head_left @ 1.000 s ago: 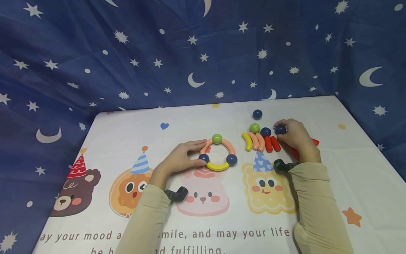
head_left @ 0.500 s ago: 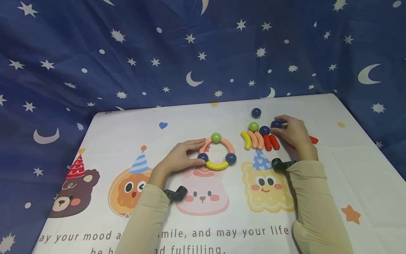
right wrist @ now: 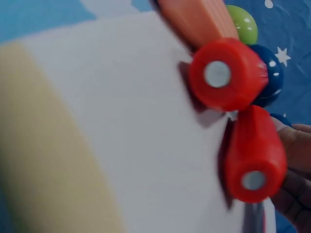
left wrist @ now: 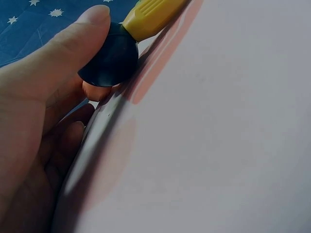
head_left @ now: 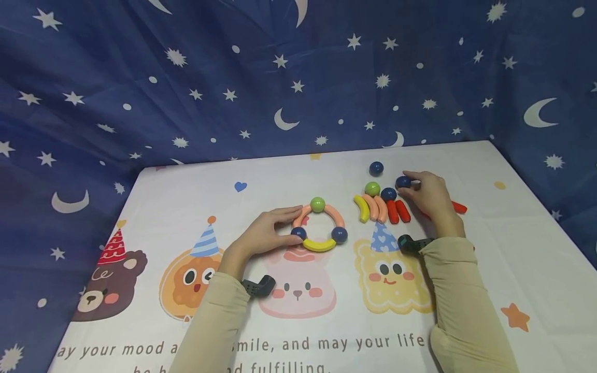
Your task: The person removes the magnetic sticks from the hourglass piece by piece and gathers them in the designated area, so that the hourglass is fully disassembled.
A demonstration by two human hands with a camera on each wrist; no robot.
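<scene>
My left hand grips the left side of a ring of magnetic rods and balls. Its thumb lies on a dark blue ball, and the fingers reach the peach curved rod beside it. A green ball tops the ring, and a yellow curved rod forms its bottom. Over on the right, my right hand pinches another dark blue ball between thumb and fingertip. Just left of that hand are two short red rods, whose silver end discs show in the right wrist view.
A yellow curved rod and peach curved rods lie beside the red ones. Behind them sit a green ball and a blue ball. One blue ball stands farther back. More red pieces are partly hidden by the right hand.
My right hand has moved slightly left and away from me with the blue ball, toward the other blue balls. My left hand stays on the ring.
</scene>
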